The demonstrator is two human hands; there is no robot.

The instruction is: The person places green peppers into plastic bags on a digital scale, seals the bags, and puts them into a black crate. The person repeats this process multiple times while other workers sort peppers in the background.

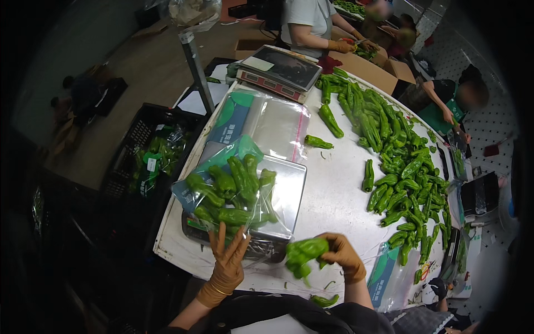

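A clear plastic bag with a blue and green printed end holds several green peppers and lies on the steel plate of a weighing scale. My left hand, in a brown glove, is at the bag's near edge, over the scale's front. Its fingers are spread; whether they touch the film is hard to tell. Right of it, my right hand, gloved alike, grips a few green peppers above the white table. These peppers are slightly blurred.
Loose green peppers cover the table's right side. Flat bags and a second scale lie beyond the bag. A black crate of packed greens stands at left. Co-workers stand around; one person's gloved hand is at lower right.
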